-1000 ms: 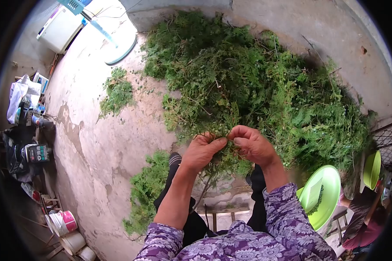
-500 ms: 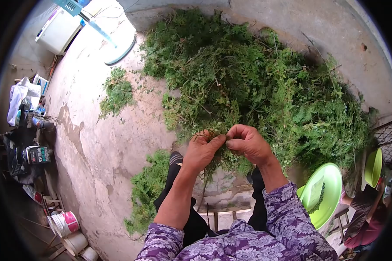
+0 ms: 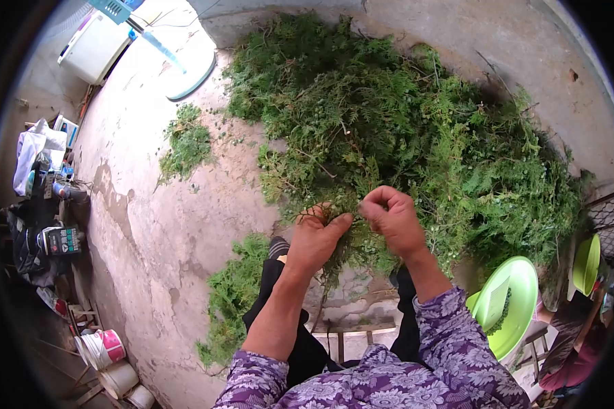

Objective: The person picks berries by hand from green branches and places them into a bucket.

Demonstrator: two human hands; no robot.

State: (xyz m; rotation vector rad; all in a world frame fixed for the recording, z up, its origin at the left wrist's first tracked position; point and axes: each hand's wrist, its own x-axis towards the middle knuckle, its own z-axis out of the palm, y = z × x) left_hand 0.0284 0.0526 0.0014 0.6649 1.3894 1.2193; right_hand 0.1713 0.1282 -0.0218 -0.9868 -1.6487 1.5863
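Holding: a leafy green sprig [image 3: 348, 238] pinched between both hands, above the person's lap
Left hand [image 3: 317, 235]: closed on the sprig, thumb pressed toward the fingers, gripping the lower part where the stalk runs down
Right hand [image 3: 396, 221]: closed, fingertips pinched on the sprig's upper foliage, just beside the left thumb, nearly touching it
Sprig axis: roughly up and down in the view, its bare stem [image 3: 318, 300] trailing down toward the knees and its leafy end pointing away toward the heap
Nearer hand: both are on it; the left has the firmer hold on the stalk, the right works at the tip
Big heap of cut greenery [image 3: 416, 129]: on the concrete floor [image 3: 157, 225] directly ahead, beyond the hands
Smaller pile [image 3: 228, 293]: left of the legs
Green basin [image 3: 515, 300]: low on the right
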